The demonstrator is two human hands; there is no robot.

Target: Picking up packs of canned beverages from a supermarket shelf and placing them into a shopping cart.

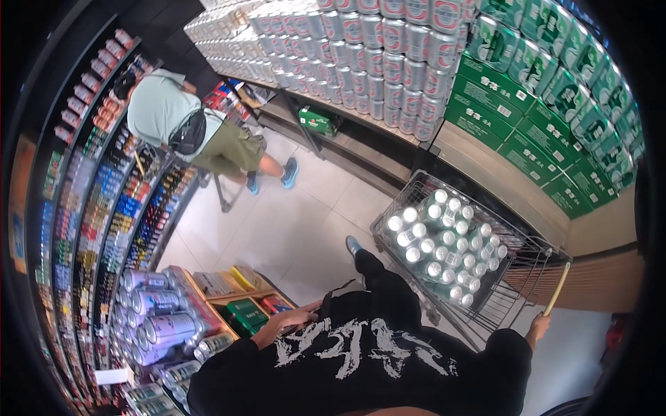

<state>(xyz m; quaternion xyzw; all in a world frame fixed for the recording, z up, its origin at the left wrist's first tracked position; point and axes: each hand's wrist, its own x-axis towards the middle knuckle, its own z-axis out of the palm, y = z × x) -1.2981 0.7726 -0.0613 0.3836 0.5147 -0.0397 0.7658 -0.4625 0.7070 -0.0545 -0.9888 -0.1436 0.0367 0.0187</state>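
My right hand (539,329) is closed around the yellow handle (559,288) of a metal wire shopping cart (515,307). Many drink cans with bright silver tops (447,239) stand in clear-wrapped packs inside the cart's basket. My left hand (291,318) is at the left front of my black shirt, its fingers curled around a small dark flat object, mostly hidden and too unclear to name. Just beyond that hand, a green box (246,316) lies in a wooden display bin.
Silver cans (395,67) are stacked on a shelf ahead, beside green cartons (530,135). A person in a light shirt (161,106) bends near the curved drink shelves (104,223) at left. Large purple cans (169,327) stand at lower left. Tiled floor (291,223) lies between.
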